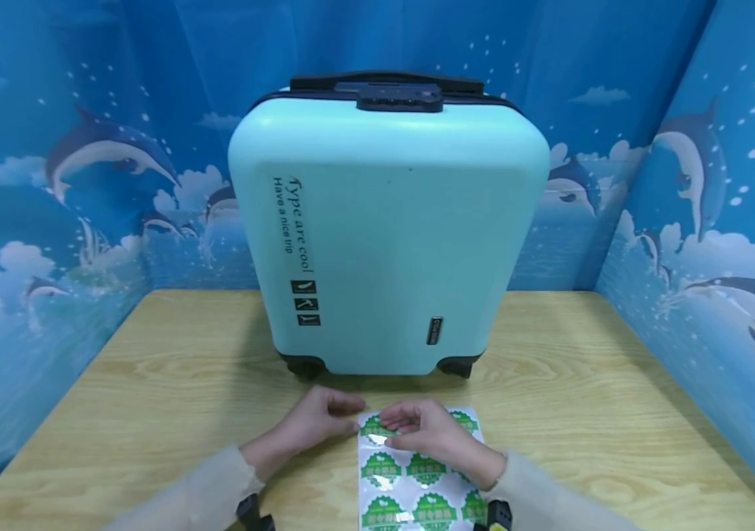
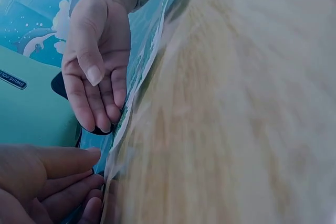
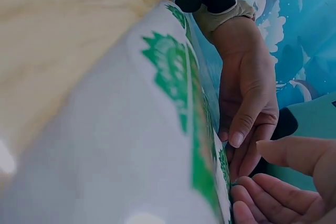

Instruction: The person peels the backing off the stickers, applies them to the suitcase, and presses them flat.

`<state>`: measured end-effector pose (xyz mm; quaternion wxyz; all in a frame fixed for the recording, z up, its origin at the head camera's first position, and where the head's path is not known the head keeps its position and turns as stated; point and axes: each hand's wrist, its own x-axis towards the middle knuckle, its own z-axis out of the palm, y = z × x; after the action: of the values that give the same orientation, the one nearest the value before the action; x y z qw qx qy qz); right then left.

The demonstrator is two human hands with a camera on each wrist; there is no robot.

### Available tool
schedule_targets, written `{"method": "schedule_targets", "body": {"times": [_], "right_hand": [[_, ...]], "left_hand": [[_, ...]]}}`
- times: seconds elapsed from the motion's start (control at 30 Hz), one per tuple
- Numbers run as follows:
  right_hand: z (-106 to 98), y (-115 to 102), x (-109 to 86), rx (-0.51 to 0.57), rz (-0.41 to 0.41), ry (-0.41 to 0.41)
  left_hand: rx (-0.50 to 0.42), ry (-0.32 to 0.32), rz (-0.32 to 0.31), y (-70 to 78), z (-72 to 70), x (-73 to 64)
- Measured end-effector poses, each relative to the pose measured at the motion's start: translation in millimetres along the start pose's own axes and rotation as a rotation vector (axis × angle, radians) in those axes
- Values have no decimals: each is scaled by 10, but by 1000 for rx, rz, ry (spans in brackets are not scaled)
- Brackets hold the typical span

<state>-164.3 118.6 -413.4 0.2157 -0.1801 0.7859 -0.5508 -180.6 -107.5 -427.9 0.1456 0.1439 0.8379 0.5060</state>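
A white sheet of round green stickers (image 1: 383,470) lies on the table in front of a mint-green suitcase (image 1: 377,236). At the sheet's top left corner is my left hand (image 1: 320,422), fingers loosely bent, its thumb tip right by the edge. My right hand (image 1: 436,436) hovers over the sheet's top row, overlapping some stickers in the head view. In the right wrist view, the thumb and fingers of my right hand (image 3: 294,182) stand apart with nothing between them. The left wrist view shows the right palm with slightly bent fingers (image 2: 97,95).
The suitcase stands upright on the wooden table (image 1: 152,383), its dark wheels (image 1: 304,366) just behind my hands. A blue curtain with dolphins (image 1: 112,147) encloses the back and sides. Dark straps with devices (image 1: 500,514) sit on both wrists.
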Motion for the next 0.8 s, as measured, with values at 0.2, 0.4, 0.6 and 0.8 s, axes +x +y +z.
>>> {"method": "schedule_targets", "body": {"times": [0.2,0.4,0.6,0.8], "right_hand": [[12,31,26,7,5,8],[14,57,60,-43,-7,39],[21,50,49,-74,-1,71],[33,53,44,-63,-7,83]], "left_hand": [[42,26,6,-1,-6,-8],[44,16,16,23,-16,-26],[13,0,28,67,33,-48],[-166,-22,-78,45,39,10]]}}
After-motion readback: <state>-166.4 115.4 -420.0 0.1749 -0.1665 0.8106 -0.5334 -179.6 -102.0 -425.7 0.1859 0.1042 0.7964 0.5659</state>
